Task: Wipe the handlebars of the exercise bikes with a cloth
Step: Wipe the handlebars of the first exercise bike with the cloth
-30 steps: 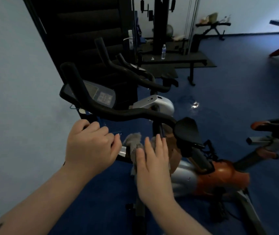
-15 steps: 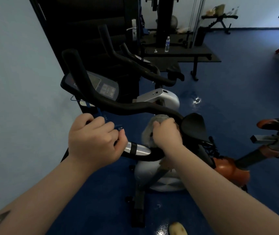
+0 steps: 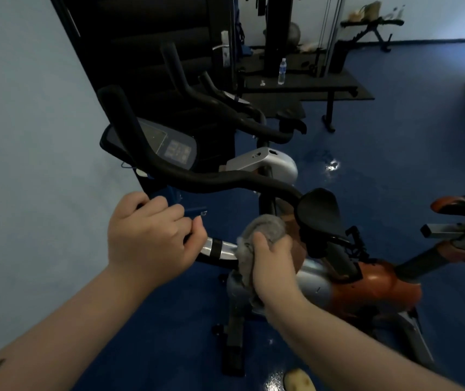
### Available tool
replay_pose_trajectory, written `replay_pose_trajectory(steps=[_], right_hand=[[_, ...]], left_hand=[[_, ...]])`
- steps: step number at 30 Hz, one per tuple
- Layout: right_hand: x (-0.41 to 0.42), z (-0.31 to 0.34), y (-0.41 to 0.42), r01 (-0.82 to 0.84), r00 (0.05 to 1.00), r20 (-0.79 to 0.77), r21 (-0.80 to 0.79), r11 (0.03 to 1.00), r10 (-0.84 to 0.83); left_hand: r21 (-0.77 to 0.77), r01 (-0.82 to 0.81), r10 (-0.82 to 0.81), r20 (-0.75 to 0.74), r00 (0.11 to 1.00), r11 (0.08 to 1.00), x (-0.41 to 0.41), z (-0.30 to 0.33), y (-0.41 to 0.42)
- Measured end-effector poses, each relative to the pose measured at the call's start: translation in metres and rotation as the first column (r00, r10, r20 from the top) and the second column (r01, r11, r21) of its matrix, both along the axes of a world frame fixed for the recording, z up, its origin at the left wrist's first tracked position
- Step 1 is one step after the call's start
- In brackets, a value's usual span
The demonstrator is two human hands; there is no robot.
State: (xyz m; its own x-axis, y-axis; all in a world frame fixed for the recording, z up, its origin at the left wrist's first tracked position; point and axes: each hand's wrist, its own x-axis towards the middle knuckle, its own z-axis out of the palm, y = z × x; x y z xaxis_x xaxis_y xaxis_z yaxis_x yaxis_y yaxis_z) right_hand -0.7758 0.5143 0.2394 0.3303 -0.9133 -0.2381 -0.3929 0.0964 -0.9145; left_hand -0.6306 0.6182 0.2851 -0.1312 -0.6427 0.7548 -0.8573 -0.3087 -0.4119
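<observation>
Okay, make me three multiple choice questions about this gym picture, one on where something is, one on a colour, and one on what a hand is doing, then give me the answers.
1. Where does the water bottle stand?
A. on the dark mat by the bench in the background
B. on the bike's saddle
C. in the left hand

2. What colour is the cloth?
A. red
B. grey
C. yellow

3. What is the left hand doing?
A. hanging open beside the bike
B. pressing the console's buttons
C. gripping the near handlebar

Answers:
1. A, the bottle stands upright on the mat far behind the bikes.
2. B, the bunched cloth under the right hand looks grey.
3. C, its fingers curl round the bar just left of the silver section.
</observation>
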Motion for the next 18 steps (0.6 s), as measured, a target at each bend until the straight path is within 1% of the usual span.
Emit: replay_pose_trajectory(steps=[1, 3, 5, 7, 9, 11, 13, 15, 17, 18], right_hand=[[0.000, 0.001, -0.004, -0.016, 1.000, -0.007, 0.002, 1.000, 0.016], [0.010, 0.013, -0.022, -0.084, 0.993, -0.081, -0.025, 0.996, 0.081], [0.019, 0.022, -0.038, -0.087, 0.991, -0.109, -0.048, 0.995, 0.081], [0.018, 0.019, -0.033, -0.108, 0.987, -0.130, -0.121, 0.987, 0.092], [0.008, 0.007, -0.014, -0.165, 0.977, -0.169, -0.206, 0.965, 0.131], [0.003, 0.001, -0.011, -0.186, 0.977, -0.152, -0.243, 0.952, 0.151], [0.017, 0.008, -0.033, -0.178, 0.971, -0.194, -0.193, 0.965, 0.140], [0.028, 0.021, -0.052, -0.145, 0.977, -0.174, -0.122, 0.982, 0.123], [0.022, 0.018, -0.045, -0.149, 0.982, -0.133, -0.127, 0.981, 0.132], [0.012, 0.011, -0.030, -0.168, 0.984, -0.083, -0.138, 0.976, 0.158]], left_hand=[[0.018, 0.001, -0.001, 0.002, 1.000, 1.000, 0.000, 0.000, 0.000], [0.045, -0.003, 0.003, 0.006, 1.000, 0.999, 0.001, 0.001, 0.001], [0.059, -0.018, 0.017, 0.009, 1.000, 0.998, 0.000, 0.005, 0.001], [0.055, -0.025, 0.025, 0.003, 1.000, 0.998, -0.002, 0.006, 0.001], [0.041, -0.026, 0.026, 0.000, 1.000, 0.999, -0.002, 0.003, 0.000], [0.019, -0.033, 0.033, -0.002, 0.999, 0.999, -0.001, 0.001, -0.001], [0.007, -0.027, 0.027, 0.000, 1.000, 1.000, 0.001, 0.000, -0.002], [-0.001, -0.019, 0.019, 0.012, 1.000, 1.000, 0.002, 0.001, -0.002], [-0.006, -0.005, 0.005, 0.021, 1.000, 1.000, 0.003, 0.001, -0.002], [-0.015, 0.007, -0.006, 0.023, 1.000, 1.000, 0.003, -0.001, -0.002]])
